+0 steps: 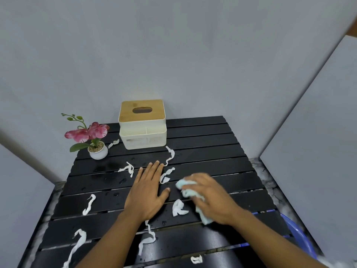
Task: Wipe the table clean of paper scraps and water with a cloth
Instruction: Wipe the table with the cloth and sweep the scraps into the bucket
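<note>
A black slatted table (pixel 202 144) is strewn with several twisted white paper scraps, such as one (pixel 89 205) at the left and one (pixel 178 208) between my hands. Water drops and a wet patch (pixel 108 172) glisten on the left middle slats. My left hand (pixel 147 192) lies flat on the table, palm down, fingers spread, holding nothing. My right hand (pixel 211 198) presses a crumpled light blue cloth (pixel 190 192) onto the table just right of the left hand; it looks blurred.
A white tissue box with a wooden lid (pixel 142 124) stands at the back centre. A small white pot with a pink artificial orchid (pixel 92 138) stands at the back left. A blue plastic basin (pixel 298 235) sits below the table's right edge. Grey walls enclose the table.
</note>
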